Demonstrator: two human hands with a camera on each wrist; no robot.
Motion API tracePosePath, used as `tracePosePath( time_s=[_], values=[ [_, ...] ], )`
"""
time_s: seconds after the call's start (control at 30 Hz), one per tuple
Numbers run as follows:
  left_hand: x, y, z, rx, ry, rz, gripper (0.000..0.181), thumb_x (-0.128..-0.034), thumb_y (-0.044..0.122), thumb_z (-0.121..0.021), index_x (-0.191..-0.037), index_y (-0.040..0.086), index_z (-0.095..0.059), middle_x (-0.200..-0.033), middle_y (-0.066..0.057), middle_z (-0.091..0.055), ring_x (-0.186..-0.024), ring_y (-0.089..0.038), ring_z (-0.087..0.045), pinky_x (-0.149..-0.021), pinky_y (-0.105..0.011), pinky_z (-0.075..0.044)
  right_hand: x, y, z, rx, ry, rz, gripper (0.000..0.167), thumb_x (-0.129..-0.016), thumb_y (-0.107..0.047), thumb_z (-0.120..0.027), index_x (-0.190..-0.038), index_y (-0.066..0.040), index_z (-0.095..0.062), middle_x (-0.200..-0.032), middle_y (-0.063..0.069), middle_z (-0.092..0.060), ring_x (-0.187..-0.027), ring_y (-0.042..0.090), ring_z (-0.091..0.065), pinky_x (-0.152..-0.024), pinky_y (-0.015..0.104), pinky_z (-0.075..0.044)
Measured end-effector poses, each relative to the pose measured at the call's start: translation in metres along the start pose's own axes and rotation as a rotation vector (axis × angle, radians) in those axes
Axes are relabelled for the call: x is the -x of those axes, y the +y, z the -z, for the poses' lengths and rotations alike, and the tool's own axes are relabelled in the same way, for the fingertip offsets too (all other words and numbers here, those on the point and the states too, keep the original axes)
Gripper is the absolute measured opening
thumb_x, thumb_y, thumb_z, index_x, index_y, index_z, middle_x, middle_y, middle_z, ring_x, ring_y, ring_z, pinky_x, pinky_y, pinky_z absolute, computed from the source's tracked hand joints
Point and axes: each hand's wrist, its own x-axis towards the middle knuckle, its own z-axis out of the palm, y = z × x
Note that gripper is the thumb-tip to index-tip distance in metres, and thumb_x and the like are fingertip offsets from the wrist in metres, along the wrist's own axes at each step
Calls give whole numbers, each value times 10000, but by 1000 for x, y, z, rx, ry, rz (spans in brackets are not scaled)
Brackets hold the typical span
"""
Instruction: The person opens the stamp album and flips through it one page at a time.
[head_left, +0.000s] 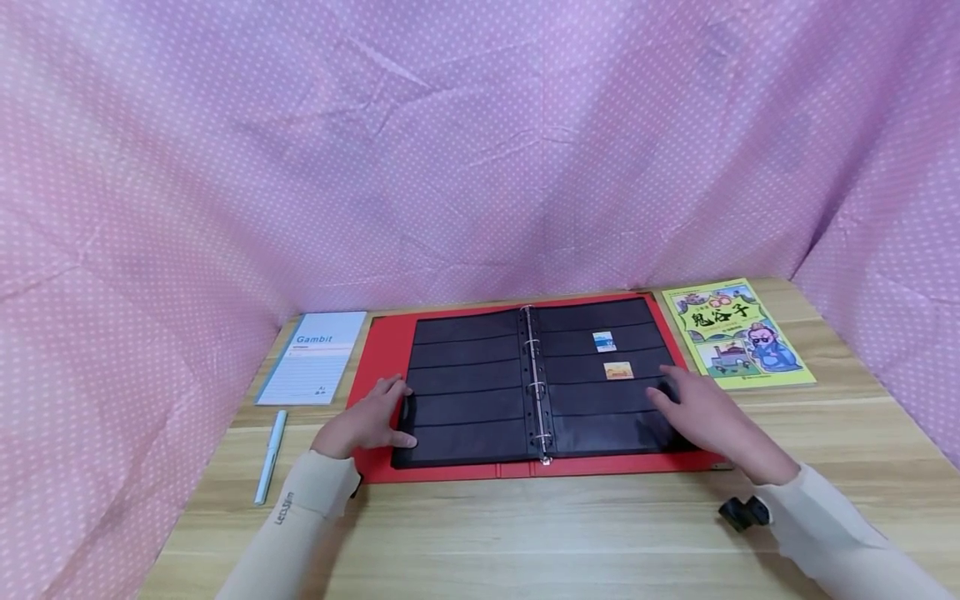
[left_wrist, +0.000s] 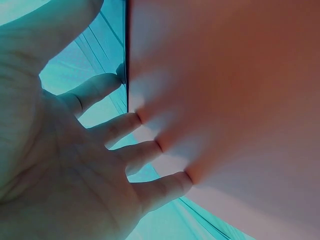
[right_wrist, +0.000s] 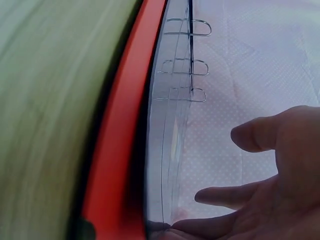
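Note:
An opened red binder (head_left: 517,472) with black pocket pages (head_left: 465,408) lies flat on the table, metal rings (head_left: 536,389) down its middle. On the right page sit a blue-and-white stamp (head_left: 603,342) and, below it, an orange one (head_left: 618,371). My left hand (head_left: 369,419) rests with spread fingers at the left page's outer edge; in the left wrist view its fingertips (left_wrist: 186,180) touch a reddish surface. Over the right page's outer edge lies my right hand (head_left: 701,412), fingers extended. The right wrist view shows this hand (right_wrist: 280,190) beside the page edges (right_wrist: 162,150), its lowest fingers touching them.
A Gambit notebook (head_left: 311,358) lies left of the binder, with a light blue pen (head_left: 271,457) in front of it. A yellow-green illustrated book (head_left: 738,335) is at the right. Pink dotted cloth (head_left: 480,150) hangs behind the wooden table (head_left: 540,533).

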Motion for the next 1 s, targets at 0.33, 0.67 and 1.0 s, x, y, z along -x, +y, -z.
tracePosePath(
  time_s=[0.33,0.67,1.0],
  values=[
    [0,1,1,-4,1,2,890,-658,293,-870,-1395,116,-402,-1519,-164,-198,-1380,-402,-142,-889,-508,-470,13,-18,20,-78,89,99,610,-982,-470,-422,-1383,-10,-439,-1391,275,-397,-1216,468,-401,-939,631,-348],
    [-1,1,0,4,4,10,894,-655,292,-872,-1398,122,-404,-1515,-164,-206,-1361,-384,-194,-860,-496,-492,17,-34,33,-258,109,379,414,-1025,-258,-418,-1416,-122,-436,-1486,57,-345,-1350,300,-300,-1023,537,-320],
    [1,1,-1,2,5,6,884,-663,293,-867,-1396,110,-408,-1506,-176,-217,-1352,-389,-207,-858,-495,-493,10,-59,34,-529,276,698,455,-1008,-121,-329,-1462,-116,-358,-1495,64,-328,-1344,219,-303,-1036,218,-274]
  ],
)
